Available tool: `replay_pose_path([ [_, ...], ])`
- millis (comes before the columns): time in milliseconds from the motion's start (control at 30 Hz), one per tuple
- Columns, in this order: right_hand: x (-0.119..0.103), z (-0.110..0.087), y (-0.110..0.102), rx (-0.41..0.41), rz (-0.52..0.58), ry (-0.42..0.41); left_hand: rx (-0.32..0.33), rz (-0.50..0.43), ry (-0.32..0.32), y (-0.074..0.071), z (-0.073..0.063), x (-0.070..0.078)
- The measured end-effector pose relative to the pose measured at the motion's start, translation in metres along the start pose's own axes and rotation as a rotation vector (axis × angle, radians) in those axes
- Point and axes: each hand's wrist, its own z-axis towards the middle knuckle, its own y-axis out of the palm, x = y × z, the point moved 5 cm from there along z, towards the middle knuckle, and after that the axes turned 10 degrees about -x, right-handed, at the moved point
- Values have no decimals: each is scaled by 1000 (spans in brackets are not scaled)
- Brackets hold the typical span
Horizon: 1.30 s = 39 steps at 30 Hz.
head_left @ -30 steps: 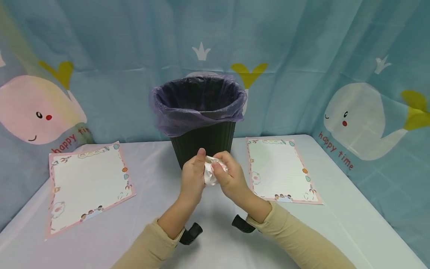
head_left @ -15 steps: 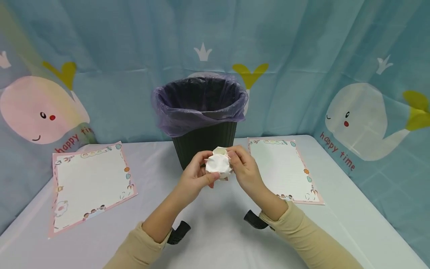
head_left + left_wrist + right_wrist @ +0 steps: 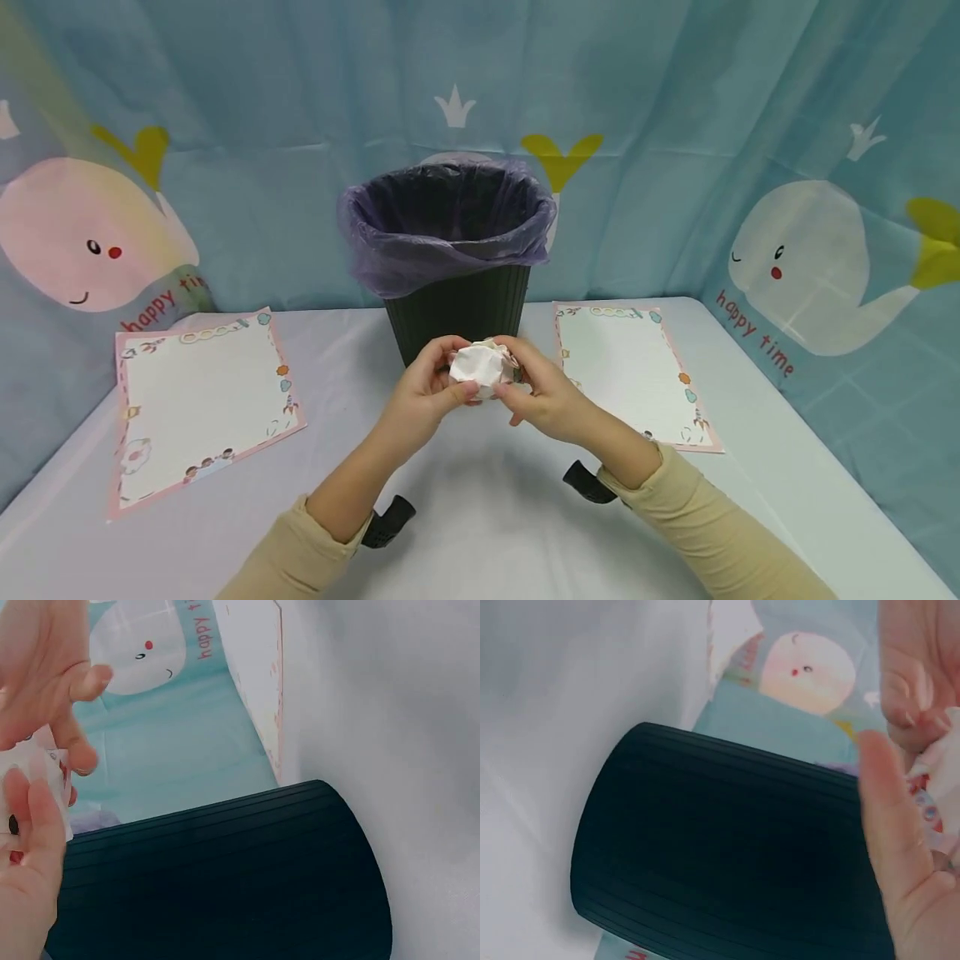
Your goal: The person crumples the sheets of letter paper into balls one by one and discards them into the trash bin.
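Observation:
Between both hands, in front of the bin, is a crumpled white paper ball [image 3: 480, 367] with bits of printed pink border showing. My left hand [image 3: 423, 392] grips its left side, thumb on the near face and fingers behind. On the other side my right hand [image 3: 546, 392] holds it with thumb and fingers. In the left wrist view the paper [image 3: 56, 769] sits at the left edge between the hands; in the right wrist view the paper ball [image 3: 941, 776] is partly cut off at the right edge.
A dark ribbed bin [image 3: 457, 312] with a purple liner [image 3: 450, 262] stands at the back of the white table [image 3: 480, 533]. Flat sheets of bordered paper lie to the left [image 3: 202, 408] and right [image 3: 626, 367]. A blue whale-print curtain [image 3: 300, 100] hangs behind.
The hands have turned the paper ball and spread a little apart around it; its edges look more tucked in than half a second ago. The view has shifted slightly.

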Motion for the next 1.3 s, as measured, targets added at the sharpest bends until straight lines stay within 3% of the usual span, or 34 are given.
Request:
replay_pose_path([
  [133,-1,1,2,49,-94,-50,-16,3,50,0,0,-4],
  [300,-10,0,3,165,-330,-258,-41,132,231,0,-1,-3],
  [367,-12,0,2,166,-361,-306,-19,188,290,-2,-1,-2],
  [433,-13,1,0,125,-367,-304,-2,192,318,-4,0,-3],
  [533,-15,2,-3,19,-418,-292,10,143,307,-6,1,-3],
  [600,-19,2,-5,-33,-492,-299,-8,92,262,-6,2,-1],
  [667,-23,2,-8,-52,-574,-331,-42,112,208,-5,2,4],
  [767,-29,0,-12,-48,-691,-406,-117,282,114,-4,2,16],
  [867,-34,-3,-13,-44,-763,-487,-212,514,73,-2,0,28],
  [933,-38,-5,-12,-48,-792,-543,-281,619,87,0,-4,33],
  [1067,-47,-8,-7,-51,-830,-643,-369,656,174,2,-12,40],
  [1167,-52,-8,-3,-54,-819,-680,-350,641,242,3,-15,42],
  [1300,-52,-8,0,-45,-780,-710,-259,605,294,7,-17,39],
])
